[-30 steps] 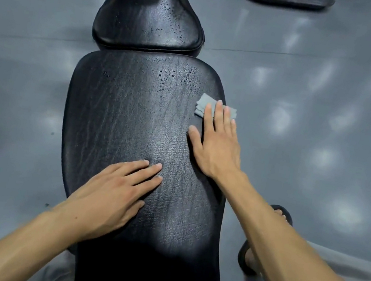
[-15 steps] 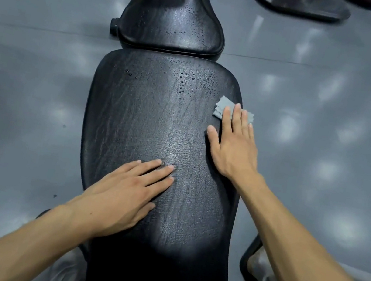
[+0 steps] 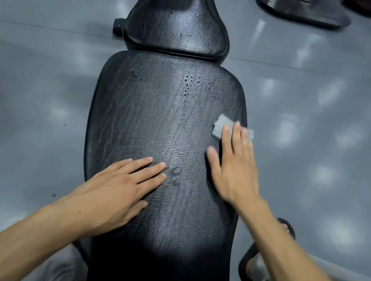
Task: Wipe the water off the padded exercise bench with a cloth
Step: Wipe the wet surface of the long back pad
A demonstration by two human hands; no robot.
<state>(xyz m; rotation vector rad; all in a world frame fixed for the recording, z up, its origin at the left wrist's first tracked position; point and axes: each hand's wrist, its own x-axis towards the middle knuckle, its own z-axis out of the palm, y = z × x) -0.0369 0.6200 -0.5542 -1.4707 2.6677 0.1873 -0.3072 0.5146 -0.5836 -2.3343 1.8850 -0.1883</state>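
A glossy grey floor (image 3: 24, 113) fills the frame around a black padded exercise bench (image 3: 158, 123), seen from above by the person leaning over it. The bench's long back pad runs up the middle of the view, with a smaller seat pad (image 3: 179, 24) just beyond it, the two separated by a narrow gap. Dark gym equipment (image 3: 302, 7) stands on the floor at the top right edge. The person's left hand (image 3: 117, 188) lies flat on the near half of the long pad, fingers straight and close together, gripping nothing. The right hand (image 3: 234, 168) presses with straight, slightly spread fingers on a small grey cloth (image 3: 222, 127) at the pad's right edge, about halfway along its length; part of the cloth shows beyond the fingertips. A black sandal (image 3: 255, 257) on the person's foot shows on the floor to the right of the bench, below the right forearm. Water droplets (image 3: 189, 84) bead on the far end of the long pad and across the seat pad.
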